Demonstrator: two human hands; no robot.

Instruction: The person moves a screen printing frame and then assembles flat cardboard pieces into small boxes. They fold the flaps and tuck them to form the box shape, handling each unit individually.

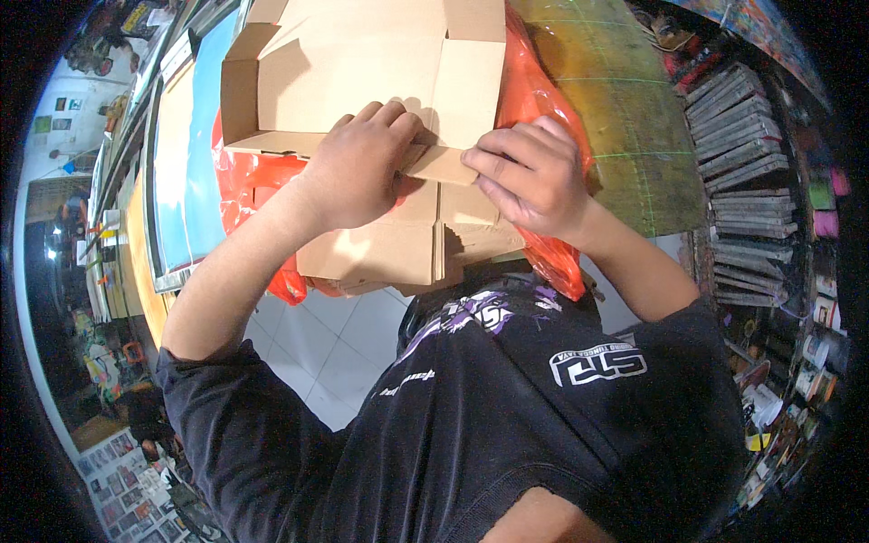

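Observation:
A brown cardboard box (353, 81), partly folded with its side walls raised, lies open in front of me. My left hand (362, 167) curls over the box's near edge, with its fingers on the inside and its thumb hidden. My right hand (539, 176) pinches the end of a narrow cardboard flap (444, 165) at the box's near right corner. Beneath the box, close to my body, more flat cardboard (371, 249) lies stacked. A red plastic bag (543, 77) spreads under the cardboard and shows on both sides.
A worn green-yellow cutting mat (625, 118) with grid lines covers the table's right side. Beyond it, rows of grey slabs (747, 136) stand on a shelf. At left is a light-blue panel (199, 136) in a frame. White floor tiles (335, 362) show below the table edge.

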